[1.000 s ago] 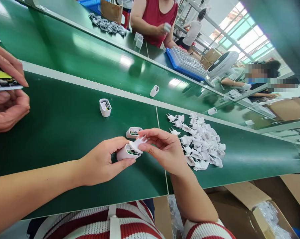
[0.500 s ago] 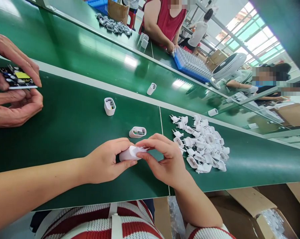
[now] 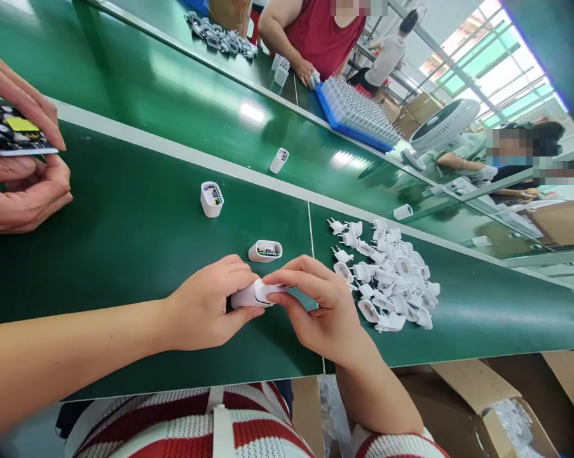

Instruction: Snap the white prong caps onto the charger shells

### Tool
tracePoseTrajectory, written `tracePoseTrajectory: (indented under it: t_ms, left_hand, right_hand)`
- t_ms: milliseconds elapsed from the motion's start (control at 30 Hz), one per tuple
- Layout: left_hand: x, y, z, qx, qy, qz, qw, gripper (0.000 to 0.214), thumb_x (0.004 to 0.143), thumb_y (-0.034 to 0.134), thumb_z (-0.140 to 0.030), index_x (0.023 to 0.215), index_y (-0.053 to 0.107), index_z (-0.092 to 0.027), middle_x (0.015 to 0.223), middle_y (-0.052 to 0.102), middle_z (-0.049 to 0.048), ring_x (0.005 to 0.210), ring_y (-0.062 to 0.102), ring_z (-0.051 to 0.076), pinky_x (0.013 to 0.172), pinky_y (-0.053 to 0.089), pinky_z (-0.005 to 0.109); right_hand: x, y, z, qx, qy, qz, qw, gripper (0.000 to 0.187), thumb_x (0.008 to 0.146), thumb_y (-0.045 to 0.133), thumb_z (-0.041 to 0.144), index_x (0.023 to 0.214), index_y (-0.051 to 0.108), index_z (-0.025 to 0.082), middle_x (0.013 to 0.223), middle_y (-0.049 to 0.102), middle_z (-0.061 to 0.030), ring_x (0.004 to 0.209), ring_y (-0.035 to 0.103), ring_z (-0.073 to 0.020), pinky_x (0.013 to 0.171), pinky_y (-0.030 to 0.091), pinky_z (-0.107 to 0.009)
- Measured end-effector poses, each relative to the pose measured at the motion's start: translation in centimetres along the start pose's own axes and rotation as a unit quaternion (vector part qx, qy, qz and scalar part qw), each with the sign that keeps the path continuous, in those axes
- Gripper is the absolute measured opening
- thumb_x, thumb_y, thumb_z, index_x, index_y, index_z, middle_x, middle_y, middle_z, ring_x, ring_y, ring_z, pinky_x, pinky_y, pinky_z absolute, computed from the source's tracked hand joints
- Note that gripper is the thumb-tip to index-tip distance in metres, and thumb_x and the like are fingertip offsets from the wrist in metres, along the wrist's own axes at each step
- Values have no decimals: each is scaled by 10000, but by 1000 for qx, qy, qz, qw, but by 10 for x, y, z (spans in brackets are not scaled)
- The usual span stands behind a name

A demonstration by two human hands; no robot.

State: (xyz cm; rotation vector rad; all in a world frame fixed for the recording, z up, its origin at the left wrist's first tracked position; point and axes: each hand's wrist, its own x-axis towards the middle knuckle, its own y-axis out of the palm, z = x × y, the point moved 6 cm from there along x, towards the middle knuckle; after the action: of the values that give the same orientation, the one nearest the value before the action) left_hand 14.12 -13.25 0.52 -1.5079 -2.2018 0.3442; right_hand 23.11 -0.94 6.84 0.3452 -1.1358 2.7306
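Observation:
Fingers of my left hand (image 3: 220, 296) are wrapped round a white charger housing (image 3: 245, 296). My right hand (image 3: 318, 299) pinches a white plug cap (image 3: 267, 291) against the housing's right end, with a thin dark gap showing between the two. The cap's pins are mostly hidden by my fingers. Just beyond my hands lies an open charger housing (image 3: 266, 252) with circuit parts inside. Another open housing (image 3: 212, 200) stands farther off to the left. Right of my hands spreads a heap of white plug caps (image 3: 394, 280), some with two pins showing.
At the left, a co-worker's hands (image 3: 29, 152) hold a circuit board (image 3: 17, 130). White housings (image 3: 280, 161) sit on the green belt beyond the pale strip. Across it are a blue tray (image 3: 334, 124) of pinned parts and a fan (image 3: 444, 124). Cardboard boxes (image 3: 477, 388) stand below the table's right edge.
The plug cap has turned a little and its pins show less. Beyond the strip, the housings have shifted left along the belt. The co-worker's hands sit slightly farther left in view.

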Motion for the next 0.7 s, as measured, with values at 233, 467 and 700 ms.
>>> tracePoseTrajectory:
  t_ms: [233, 467, 700]
  left_hand:
    - [-1, 2, 2, -7, -11, 4, 1000, 124, 938, 656, -243, 1017, 704, -160, 893, 676, 52, 882, 514, 214, 783, 436, 344]
    - [-3, 2, -2, -13, 17, 1, 1000, 71, 936, 633, -206, 952, 683, -158, 839, 644, 45, 839, 493, 201, 778, 428, 335]
    - [-6, 4, 1, 17, 37, -25, 999, 126, 896, 655, -198, 797, 580, -173, 811, 620, 44, 816, 525, 192, 803, 450, 340]
  right_hand:
    - [-4, 5, -2, -18, 13, 23, 999, 283, 938, 601, 85, 1125, 731, 252, 976, 694, -45, 832, 665, -150, 710, 547, -281]
    - [-4, 14, 7, -55, 5, 61, 997, 307, 934, 539, 66, 1102, 729, 241, 964, 697, -48, 781, 641, -143, 661, 502, -271]
    - [5, 32, 28, -195, -56, 71, 977, 371, 856, 472, 18, 1018, 742, 215, 822, 662, -41, 665, 570, -162, 576, 423, -287]
